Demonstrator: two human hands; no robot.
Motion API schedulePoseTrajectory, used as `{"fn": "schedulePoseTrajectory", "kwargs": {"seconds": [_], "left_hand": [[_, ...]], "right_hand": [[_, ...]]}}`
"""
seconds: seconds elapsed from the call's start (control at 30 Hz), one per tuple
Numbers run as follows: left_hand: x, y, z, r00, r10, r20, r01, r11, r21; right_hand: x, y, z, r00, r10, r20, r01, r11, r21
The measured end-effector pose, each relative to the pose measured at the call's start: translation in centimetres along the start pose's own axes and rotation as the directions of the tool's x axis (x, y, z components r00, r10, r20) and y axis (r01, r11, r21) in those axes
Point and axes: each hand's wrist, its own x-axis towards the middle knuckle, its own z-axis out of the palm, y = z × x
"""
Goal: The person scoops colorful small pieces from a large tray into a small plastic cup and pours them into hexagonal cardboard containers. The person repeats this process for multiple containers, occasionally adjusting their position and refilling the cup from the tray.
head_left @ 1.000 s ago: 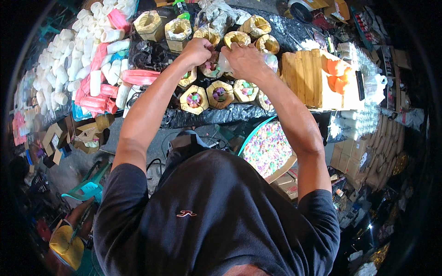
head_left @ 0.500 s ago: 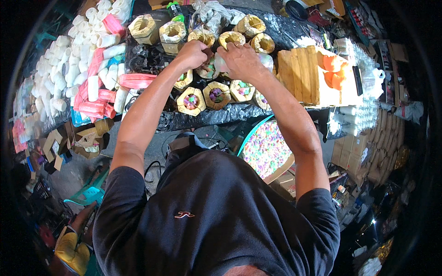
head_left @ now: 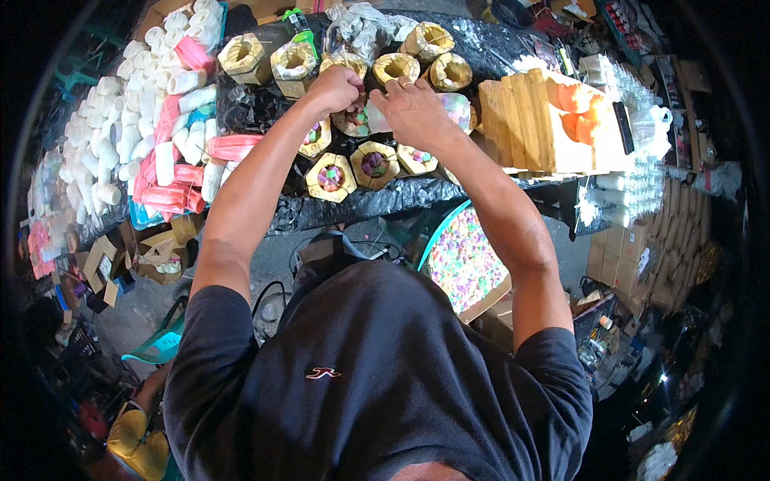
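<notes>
Over the middle of the table, my right hand [head_left: 415,111] is wrapped around a translucent plastic container [head_left: 455,109] lying sideways, with coloured bits showing inside its right end. My left hand [head_left: 337,88] is closed just left of it, above a hollow hexagonal block [head_left: 351,124] holding purple and green pieces. Whatever its fingers pinch is hidden. Nearer me stand similar blocks with coloured pieces inside, including one at the front left [head_left: 331,178] and another beside it [head_left: 374,165]. Beyond my hands are hollow blocks, among them a far left one [head_left: 242,58] and a right one [head_left: 450,72].
White tubes [head_left: 120,132] and pink bundles [head_left: 233,147] pile up at left. A wooden stack [head_left: 517,120] with orange pieces [head_left: 579,112] stands at right, beside clear plastic items [head_left: 648,120]. Below the table edge, a teal basin [head_left: 434,236] holds coloured bits. A green bottle [head_left: 298,28] stands behind.
My hands stay close together over the blocks, with the right hand still around the container. The whole view has shifted slightly; the blocks have not visibly been rearranged.
</notes>
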Motion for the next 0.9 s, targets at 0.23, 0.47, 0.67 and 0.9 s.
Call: {"fn": "schedulePoseTrajectory", "kwargs": {"seconds": [0.23, 0.47, 0.67, 0.9], "left_hand": [[-0.3, 1.5, 0.9, 0.998, -0.048, -0.029, 0.047, 0.998, -0.035], [0.9, -0.6, -0.3, 1.0, 0.023, 0.002, -0.023, 0.998, -0.052], [-1.8, -0.8, -3.2, 0.978, 0.207, -0.035, -0.2, 0.967, 0.159], [-3.5, -2.1, -2.2, 0.876, 0.477, 0.069, -0.396, 0.633, 0.665]], "right_hand": [[0.4, -0.1, -0.3, 0.999, 0.032, 0.022, -0.031, 0.997, -0.075], [-0.2, 0.1, -0.2, 0.994, 0.102, 0.042, -0.108, 0.979, 0.173], [-1.7, 1.1, -0.6, 0.983, 0.179, -0.044, -0.152, 0.921, 0.358], [-5.6, 1.0, -3.7, 0.939, 0.343, -0.009, -0.278, 0.776, 0.567]]}}
